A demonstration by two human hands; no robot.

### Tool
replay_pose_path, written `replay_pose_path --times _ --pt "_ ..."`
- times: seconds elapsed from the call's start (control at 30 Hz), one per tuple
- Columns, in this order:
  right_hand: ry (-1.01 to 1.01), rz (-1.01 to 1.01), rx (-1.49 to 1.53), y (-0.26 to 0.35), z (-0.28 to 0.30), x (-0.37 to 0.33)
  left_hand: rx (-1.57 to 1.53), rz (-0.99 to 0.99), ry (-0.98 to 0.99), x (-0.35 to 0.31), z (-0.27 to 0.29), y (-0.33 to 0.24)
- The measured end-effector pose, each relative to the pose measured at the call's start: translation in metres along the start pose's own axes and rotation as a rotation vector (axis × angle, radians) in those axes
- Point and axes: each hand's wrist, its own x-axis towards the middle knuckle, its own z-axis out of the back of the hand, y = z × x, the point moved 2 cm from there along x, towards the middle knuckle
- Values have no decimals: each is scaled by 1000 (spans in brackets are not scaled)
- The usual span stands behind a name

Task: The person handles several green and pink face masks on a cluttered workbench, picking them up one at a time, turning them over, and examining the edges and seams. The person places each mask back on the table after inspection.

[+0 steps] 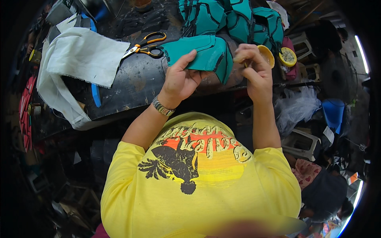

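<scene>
Our left hand is gripping the teal piece by its near edge, the thumb pressing on the upper face and the fingers supporting it from beneath. Our right hand is hovering just beside the piece's right edge with the fingers curling inward; they are blurring a little, so we cannot tell whether they are pinching anything. We are holding the piece just to the right of the scissors, above the dark worktop, probably because this grip is steadying it while leaving its right side free. The scissors' handles are pointing towards the piece, which is likely putting them within easy reach. White cloth is lying left of the scissors, with the blades pointing at its edge. More teal pieces are piling up beyond and to the right of the scissors, seemingly leaving us working room. A yellowish bowl is sitting farther right of the scissors, behind our right hand.

Our piece is showing a mostly smooth face, with black lines curving across it and dark marks darkening its left end. Its right part is bending downward along a black line, narrowing towards a point.
</scene>
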Motion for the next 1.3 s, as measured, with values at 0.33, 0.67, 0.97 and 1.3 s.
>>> replay_pose_path --times 0.33,0.67,0.97,1.3 --pt "-105 512 -1042 8 -25 2 -271 79 42 -1 11 2" --pt "-22 418 -1183 -15 -27 -17 -470 157 72 0 12 8" --pt "118 462 -1082 -25 -29 -21 -467 124 104 6 26 3" --pt "106 383 -1099 -30 -30 -22 -502 162 99 8 25 5"
